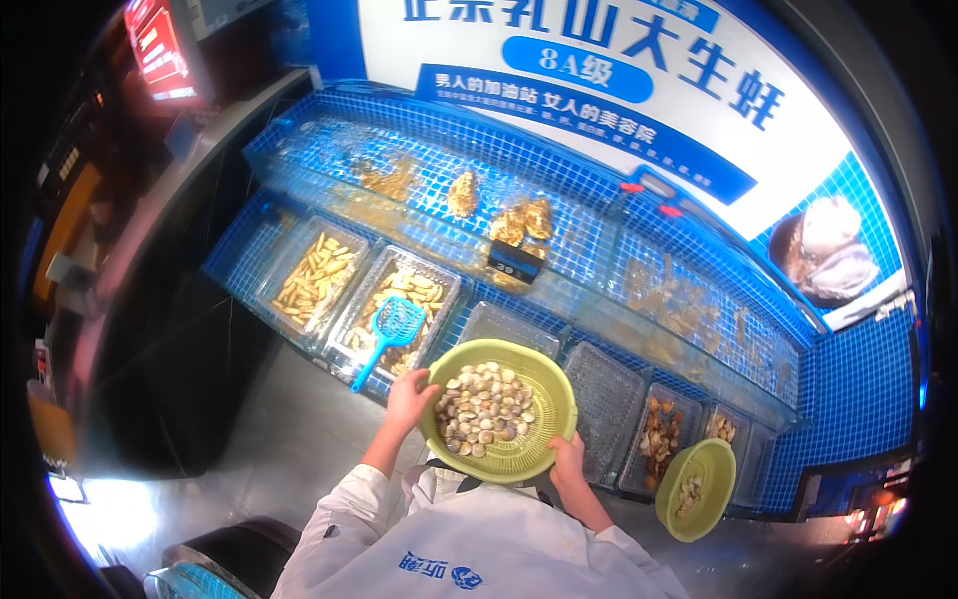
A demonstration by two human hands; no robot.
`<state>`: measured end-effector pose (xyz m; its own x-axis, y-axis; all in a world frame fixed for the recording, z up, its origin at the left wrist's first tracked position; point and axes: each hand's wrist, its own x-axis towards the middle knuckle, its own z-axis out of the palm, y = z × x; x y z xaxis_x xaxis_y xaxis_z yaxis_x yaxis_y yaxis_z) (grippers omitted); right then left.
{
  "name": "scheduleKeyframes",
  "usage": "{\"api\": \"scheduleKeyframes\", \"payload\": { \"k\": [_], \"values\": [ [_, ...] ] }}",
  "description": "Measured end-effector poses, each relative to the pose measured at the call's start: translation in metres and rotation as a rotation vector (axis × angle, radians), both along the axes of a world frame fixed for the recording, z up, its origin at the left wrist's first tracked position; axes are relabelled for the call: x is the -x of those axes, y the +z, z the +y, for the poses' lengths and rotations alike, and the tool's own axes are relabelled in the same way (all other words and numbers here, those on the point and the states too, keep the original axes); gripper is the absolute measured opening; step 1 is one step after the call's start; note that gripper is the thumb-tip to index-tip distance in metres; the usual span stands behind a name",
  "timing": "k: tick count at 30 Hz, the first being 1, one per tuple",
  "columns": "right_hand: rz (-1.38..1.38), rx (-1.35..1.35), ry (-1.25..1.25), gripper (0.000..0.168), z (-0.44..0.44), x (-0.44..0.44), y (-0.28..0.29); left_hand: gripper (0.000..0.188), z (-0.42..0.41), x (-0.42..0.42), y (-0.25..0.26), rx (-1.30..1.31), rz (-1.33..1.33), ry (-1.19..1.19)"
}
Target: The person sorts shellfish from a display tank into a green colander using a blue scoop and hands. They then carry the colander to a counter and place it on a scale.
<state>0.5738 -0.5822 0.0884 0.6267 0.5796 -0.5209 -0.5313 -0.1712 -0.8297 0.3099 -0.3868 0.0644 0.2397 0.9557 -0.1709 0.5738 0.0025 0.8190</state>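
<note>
Between my two hands is a yellow-green plastic colander basket [550, 374], held in front of my white apron. Small round clams [483, 408] are heaped toward its left side, and the ribbed right side of its floor shows bare. My left hand [408, 402] grips the left rim, thumb over the edge. On the lower right rim my right hand [566, 458] has hold, its fingers partly hidden under the basket. Just beyond the left hand, a blue slotted plastic scoop [397, 322] rests across a clear tray [451, 288] of pale elongated shellfish.
A blue-tiled tank [441, 150] with water and oysters [516, 222] runs behind the trays, bearing a price tag [515, 262]. More shellfish fill another tray [318, 273] at left and a tray [658, 438] at right. A second yellow-green basket [700, 457] with a few shellfish sits at right.
</note>
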Motion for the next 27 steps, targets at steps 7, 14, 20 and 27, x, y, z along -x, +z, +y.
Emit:
{"api": "scheduleKeyframes", "payload": {
  "k": [7,14,20,27],
  "values": [
    [0.022,-0.012,0.377,0.038,0.105,0.047,-0.031,0.034,0.037,0.100,-0.003,-0.139,0.155,0.310],
    [-0.126,0.039,0.636,0.034,0.188,0.064,-0.092,0.031,0.045,0.148,-0.012,0.020,0.225,0.411],
    [-0.696,0.326,0.833,0.039,0.195,0.069,-0.094,0.033,0.046,0.146,0.020,-0.006,0.337,0.299],
    [-1.053,0.201,0.727,0.049,0.187,0.059,-0.100,0.030,0.050,0.154,0.056,-0.023,0.078,0.226]
  ]
}}
